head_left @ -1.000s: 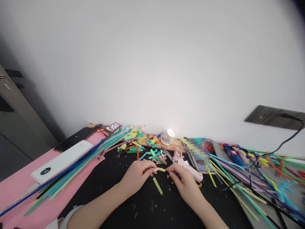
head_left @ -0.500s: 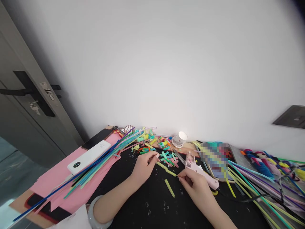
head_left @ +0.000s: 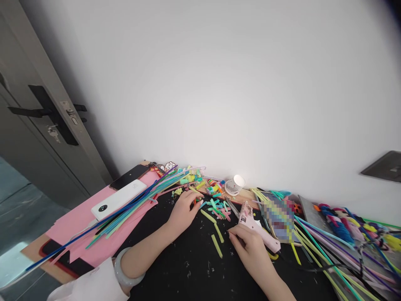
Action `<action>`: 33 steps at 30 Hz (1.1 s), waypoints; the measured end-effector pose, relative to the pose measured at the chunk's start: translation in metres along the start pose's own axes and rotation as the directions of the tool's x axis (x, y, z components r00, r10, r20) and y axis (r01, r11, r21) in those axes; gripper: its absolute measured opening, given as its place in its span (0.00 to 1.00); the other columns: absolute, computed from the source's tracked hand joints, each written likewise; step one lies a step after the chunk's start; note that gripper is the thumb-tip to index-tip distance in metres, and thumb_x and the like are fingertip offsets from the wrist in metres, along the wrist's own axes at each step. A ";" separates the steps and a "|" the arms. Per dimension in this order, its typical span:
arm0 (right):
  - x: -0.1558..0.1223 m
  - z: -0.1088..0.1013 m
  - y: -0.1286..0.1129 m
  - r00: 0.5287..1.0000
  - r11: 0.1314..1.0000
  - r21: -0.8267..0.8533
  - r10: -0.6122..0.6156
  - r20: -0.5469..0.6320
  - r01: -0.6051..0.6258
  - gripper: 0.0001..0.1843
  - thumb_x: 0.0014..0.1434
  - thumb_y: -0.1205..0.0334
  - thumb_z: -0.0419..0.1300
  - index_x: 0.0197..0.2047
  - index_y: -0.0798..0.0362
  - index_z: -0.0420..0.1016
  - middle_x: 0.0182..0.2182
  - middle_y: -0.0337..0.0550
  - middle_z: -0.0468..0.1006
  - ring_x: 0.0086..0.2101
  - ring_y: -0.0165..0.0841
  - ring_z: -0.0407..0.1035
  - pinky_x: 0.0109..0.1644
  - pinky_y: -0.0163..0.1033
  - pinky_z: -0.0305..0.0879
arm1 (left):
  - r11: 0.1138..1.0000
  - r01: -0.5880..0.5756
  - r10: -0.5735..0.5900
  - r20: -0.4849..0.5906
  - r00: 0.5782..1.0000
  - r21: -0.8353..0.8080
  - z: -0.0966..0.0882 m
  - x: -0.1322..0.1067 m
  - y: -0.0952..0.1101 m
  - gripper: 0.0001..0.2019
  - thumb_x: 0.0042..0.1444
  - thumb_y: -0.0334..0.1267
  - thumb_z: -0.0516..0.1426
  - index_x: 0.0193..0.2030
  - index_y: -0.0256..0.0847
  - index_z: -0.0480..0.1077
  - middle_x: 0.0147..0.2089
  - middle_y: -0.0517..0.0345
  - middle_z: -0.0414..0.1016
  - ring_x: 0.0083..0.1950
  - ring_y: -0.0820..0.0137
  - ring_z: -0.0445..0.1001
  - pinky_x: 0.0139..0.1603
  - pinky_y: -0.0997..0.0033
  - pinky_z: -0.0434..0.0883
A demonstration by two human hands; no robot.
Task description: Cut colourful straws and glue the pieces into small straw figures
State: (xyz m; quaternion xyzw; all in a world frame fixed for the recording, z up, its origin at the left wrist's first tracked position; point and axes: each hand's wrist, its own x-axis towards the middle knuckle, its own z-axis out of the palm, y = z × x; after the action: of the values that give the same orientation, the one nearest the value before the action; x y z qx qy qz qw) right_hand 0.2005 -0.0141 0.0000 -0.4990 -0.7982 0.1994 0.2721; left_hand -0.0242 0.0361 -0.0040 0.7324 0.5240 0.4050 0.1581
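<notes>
On the black table (head_left: 194,274), my left hand (head_left: 183,211) lies with fingers bent at the edge of a heap of short coloured straw cuttings (head_left: 217,207); whether it grips one I cannot tell. Three yellow-green straw pieces (head_left: 218,233) lie between my hands. My right hand (head_left: 249,248) rests curled narrow just beside the pink glue gun (head_left: 258,228), grip hidden.

Home craft desk: straws (head_left: 131,207), glue gun (head_left: 258,228)

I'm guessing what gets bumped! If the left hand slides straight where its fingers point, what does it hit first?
Most likely the heap of short coloured straw pieces, just beyond the fingertips of the left hand. Depth is hard to judge, so they may already touch.
</notes>
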 end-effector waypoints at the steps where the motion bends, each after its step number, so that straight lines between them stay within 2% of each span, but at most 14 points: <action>1: 0.000 0.000 0.001 1.000 1.000 0.005 0.006 -0.013 -0.006 0.11 0.61 0.65 0.49 0.30 0.52 0.70 0.27 0.40 0.72 0.28 0.33 0.66 0.32 0.36 0.59 | 1.000 -0.015 0.015 0.003 1.000 0.026 0.000 0.001 -0.001 0.08 0.57 0.34 0.51 0.41 0.42 0.69 0.42 0.54 0.70 0.45 0.63 0.67 0.48 0.63 0.65; 5: -0.001 0.000 0.004 0.998 1.000 0.004 0.029 -0.055 -0.028 0.12 0.61 0.64 0.49 0.29 0.52 0.69 0.25 0.39 0.71 0.26 0.32 0.64 0.30 0.36 0.58 | 0.994 -0.031 0.024 0.062 0.998 0.107 0.000 0.003 -0.005 0.07 0.55 0.36 0.55 0.40 0.43 0.71 0.43 0.54 0.69 0.47 0.61 0.66 0.50 0.59 0.65; 12: 0.000 -0.001 0.002 0.996 0.999 0.021 0.028 -0.082 -0.026 0.12 0.60 0.64 0.49 0.28 0.52 0.69 0.23 0.38 0.69 0.24 0.32 0.63 0.28 0.35 0.57 | 0.992 -0.025 0.011 0.116 0.993 0.121 0.004 0.002 -0.016 0.08 0.53 0.33 0.55 0.39 0.44 0.72 0.42 0.55 0.72 0.47 0.60 0.67 0.48 0.59 0.67; 20: 0.000 -0.002 0.007 0.984 0.999 0.029 0.043 -0.171 -0.038 0.12 0.60 0.62 0.49 0.27 0.53 0.68 0.23 0.38 0.69 0.23 0.31 0.62 0.28 0.34 0.57 | 0.994 -0.022 0.017 0.052 0.998 0.104 0.002 0.002 -0.008 0.10 0.56 0.34 0.53 0.44 0.44 0.69 0.45 0.55 0.70 0.50 0.61 0.66 0.51 0.60 0.64; 24: -0.001 -0.003 0.008 0.977 0.998 0.024 0.058 -0.205 -0.054 0.12 0.59 0.61 0.50 0.25 0.53 0.67 0.21 0.38 0.69 0.22 0.30 0.61 0.27 0.34 0.57 | 0.998 -0.037 0.036 0.017 0.999 0.042 0.003 0.001 -0.005 0.08 0.56 0.34 0.53 0.43 0.43 0.69 0.45 0.55 0.71 0.49 0.63 0.66 0.51 0.61 0.64; 29: -0.001 -0.003 0.008 0.971 0.995 0.000 0.099 -0.216 -0.101 0.14 0.57 0.58 0.53 0.22 0.52 0.66 0.19 0.37 0.68 0.21 0.30 0.60 0.25 0.34 0.57 | 0.998 -0.012 0.009 0.052 0.999 0.058 0.002 0.002 -0.007 0.08 0.56 0.36 0.53 0.41 0.43 0.70 0.43 0.54 0.72 0.48 0.61 0.67 0.50 0.60 0.65; 33: 0.001 -0.004 0.008 0.972 0.996 0.018 0.090 -0.216 -0.088 0.14 0.59 0.59 0.50 0.24 0.52 0.69 0.22 0.40 0.72 0.24 0.33 0.66 0.29 0.36 0.61 | 0.995 0.023 -0.031 0.082 0.996 0.096 0.002 0.002 -0.010 0.09 0.55 0.36 0.54 0.43 0.43 0.70 0.44 0.54 0.72 0.49 0.59 0.67 0.49 0.58 0.66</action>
State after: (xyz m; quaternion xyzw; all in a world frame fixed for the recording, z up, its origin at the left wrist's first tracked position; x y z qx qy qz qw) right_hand 0.2082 -0.0101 -0.0016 -0.5517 -0.7399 0.1593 0.3504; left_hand -0.0284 0.0422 -0.0107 0.7484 0.5454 0.3463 0.1502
